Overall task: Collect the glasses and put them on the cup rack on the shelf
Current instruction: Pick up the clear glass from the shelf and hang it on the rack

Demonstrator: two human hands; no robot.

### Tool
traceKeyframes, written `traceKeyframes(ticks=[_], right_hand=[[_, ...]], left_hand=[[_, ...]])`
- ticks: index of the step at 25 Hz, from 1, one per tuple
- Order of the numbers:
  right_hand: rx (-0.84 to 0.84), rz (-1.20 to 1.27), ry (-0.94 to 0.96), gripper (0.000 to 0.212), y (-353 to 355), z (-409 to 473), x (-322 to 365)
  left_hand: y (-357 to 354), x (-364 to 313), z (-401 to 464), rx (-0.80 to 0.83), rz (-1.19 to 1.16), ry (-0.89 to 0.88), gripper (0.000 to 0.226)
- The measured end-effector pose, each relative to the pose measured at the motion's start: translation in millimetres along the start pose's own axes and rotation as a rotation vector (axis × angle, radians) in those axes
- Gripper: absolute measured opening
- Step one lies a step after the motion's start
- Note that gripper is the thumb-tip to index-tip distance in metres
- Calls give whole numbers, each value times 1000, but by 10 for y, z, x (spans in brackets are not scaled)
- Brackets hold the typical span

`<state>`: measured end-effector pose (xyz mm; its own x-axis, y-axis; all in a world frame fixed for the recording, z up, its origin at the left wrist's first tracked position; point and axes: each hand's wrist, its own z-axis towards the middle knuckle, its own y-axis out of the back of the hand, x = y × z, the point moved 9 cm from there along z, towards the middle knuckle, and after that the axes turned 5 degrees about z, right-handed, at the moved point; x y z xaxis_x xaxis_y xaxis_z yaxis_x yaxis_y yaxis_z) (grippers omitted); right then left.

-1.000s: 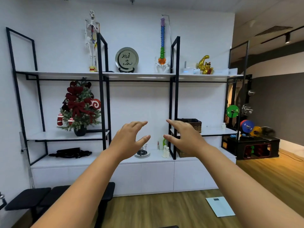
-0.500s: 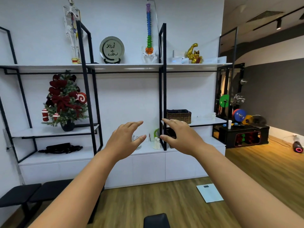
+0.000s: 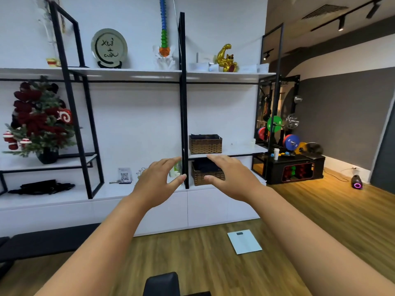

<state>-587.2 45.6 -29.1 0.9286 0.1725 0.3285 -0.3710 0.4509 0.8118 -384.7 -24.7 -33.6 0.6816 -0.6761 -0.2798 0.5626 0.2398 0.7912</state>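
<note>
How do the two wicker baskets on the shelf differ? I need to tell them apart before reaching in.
The upper basket sits in full view on the middle shelf; the lower basket sits on the shelf below, partly hidden by the right hand. The upper one looks darker brown, the lower one lighter. Both are woven, rectangular, with dark contents.

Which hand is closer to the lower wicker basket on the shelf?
Right. The right hand overlaps the lower wicker basket in the view, its thumb in front of it; the left hand is beyond the black post, farther left.
</note>
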Motion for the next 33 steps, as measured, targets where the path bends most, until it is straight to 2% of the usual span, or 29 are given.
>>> traceKeyframes(ticks=[3,8,14,20,26,33], right_hand=[[6,-32,-33,72,135,-15,-526],[4,-4,-78,73,182,120,-1154],[18,11,-146,71,-74,463,-1975],[8,-12,-229,72,-143,1132,-3071],[-45,14,-285,72,-72,1715,-4054],[-58,83,-240,71,-45,2325,-4966]], left_hand=[[-361,-392,241,27,-14,-31,62],[-798,-673,733,40,-37,-56,63],[-1731,-559,1356,95,-120,-53,63],[-2740,-510,2407,128,-222,-63,63],[-3355,-688,3387,143,-238,-134,65],[-3872,-886,4230,112,-203,-124,63]])
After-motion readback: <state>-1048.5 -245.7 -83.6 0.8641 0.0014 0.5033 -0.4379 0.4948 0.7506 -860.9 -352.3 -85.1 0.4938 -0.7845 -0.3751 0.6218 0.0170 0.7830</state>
